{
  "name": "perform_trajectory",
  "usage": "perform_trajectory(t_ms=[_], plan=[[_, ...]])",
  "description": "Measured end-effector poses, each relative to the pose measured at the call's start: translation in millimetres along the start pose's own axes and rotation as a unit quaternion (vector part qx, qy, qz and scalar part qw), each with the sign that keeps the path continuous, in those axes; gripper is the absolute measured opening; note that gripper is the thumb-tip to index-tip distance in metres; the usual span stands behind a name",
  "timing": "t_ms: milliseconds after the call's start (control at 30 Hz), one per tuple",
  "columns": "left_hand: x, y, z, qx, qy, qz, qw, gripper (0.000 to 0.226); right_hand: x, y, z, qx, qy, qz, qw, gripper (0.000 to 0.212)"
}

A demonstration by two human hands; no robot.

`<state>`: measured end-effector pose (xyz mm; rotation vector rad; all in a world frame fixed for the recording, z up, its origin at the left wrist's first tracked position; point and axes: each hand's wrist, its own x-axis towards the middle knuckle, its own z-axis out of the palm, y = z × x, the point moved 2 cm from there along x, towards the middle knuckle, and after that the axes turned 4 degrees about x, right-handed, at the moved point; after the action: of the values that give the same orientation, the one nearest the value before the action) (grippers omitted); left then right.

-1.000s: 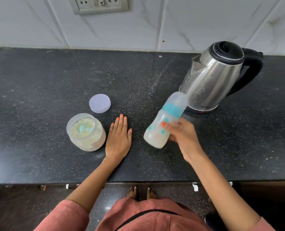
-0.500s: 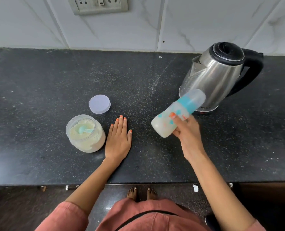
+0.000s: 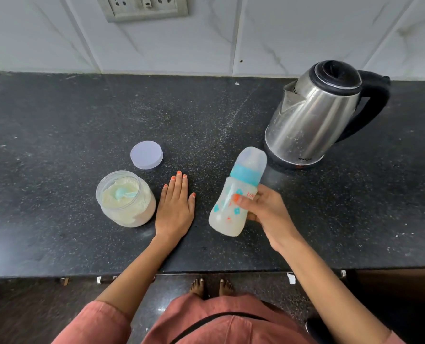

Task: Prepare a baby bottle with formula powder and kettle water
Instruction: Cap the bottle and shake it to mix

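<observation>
Bottle: baby bottle with a teal collar and clear cap, held in the air in front of the kettle, tilted with its cap end toward the kettle's base; milky white liquid fills the lower body, and small teal and orange prints show on its side.
Right hand: the right hand is wrapped around the bottle's middle from the kettle side, thumb across the front, fingers curled behind.
Left hand: the left hand lies flat, palm down, fingers together and straight, on the counter, gripping nothing; it sits well left of the kettle, between the bottle and the jar.
Formula jar: open clear jar of pale powder, farther left of the kettle than the flat hand and just beside it; a teal scoop is sunk in the powder.
Jar lid: round pale lilac lid lying flat on the counter, off the jar, just behind it and left of the kettle.
Kettle: stainless steel electric kettle with black lid and handle, standing upright on its base near the wall tiles, spout turned toward the jar side.
</observation>
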<state>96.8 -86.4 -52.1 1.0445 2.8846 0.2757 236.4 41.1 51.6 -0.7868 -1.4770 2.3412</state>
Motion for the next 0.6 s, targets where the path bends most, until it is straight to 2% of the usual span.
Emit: perform_trajectory(t_ms=[67, 133, 167, 200, 267, 333, 400, 500, 533, 600], plan=[[0, 1, 0, -0.001, 0.001, 0.001, 1.0, 0.054, 8, -8, -5, 0.096, 0.041, -0.015, 0.994, 0.041], [0, 0, 0, 0.0, 0.001, 0.003, 1.0, 0.054, 16, -14, -10, 0.216, 0.1, -0.02, 0.971, 0.026], [0, 0, 0, 0.001, 0.001, 0.002, 1.0, 0.054, 18, -13, -11, 0.235, 0.108, -0.023, 0.966, 0.024], [0, 0, 0, 0.002, 0.0, 0.002, 1.0, 0.054, 16, -12, -9, 0.219, 0.096, -0.02, 0.971, 0.026], [0, 0, 0, 0.003, -0.001, 0.001, 1.0, 0.054, 7, -5, -3, 0.111, 0.042, 0.0, 0.993, 0.037], [1, 0, 0, 0.001, -0.001, 0.0, 1.0, 0.054, -1, -3, -1, 0.027, 0.009, 0.007, 1.0, 0.042], [1, 1, 0, 0.0, 0.002, 0.0, 1.0, 0.054, 5, -10, -6, 0.074, 0.039, -0.013, 0.996, 0.039], [0, 0, 0, 0.007, 0.001, 0.002, 1.0, 0.054, 18, -19, -15, 0.249, 0.133, -0.033, 0.959, 0.025], [0, 0, 0, 0.008, 0.001, 0.003, 1.0, 0.054, 19, -18, -15, 0.246, 0.138, -0.037, 0.959, 0.024], [0, 1, 0, 0.002, 0.001, 0.002, 1.0, 0.054, 10, -10, -8, 0.139, 0.098, -0.025, 0.985, 0.033]])
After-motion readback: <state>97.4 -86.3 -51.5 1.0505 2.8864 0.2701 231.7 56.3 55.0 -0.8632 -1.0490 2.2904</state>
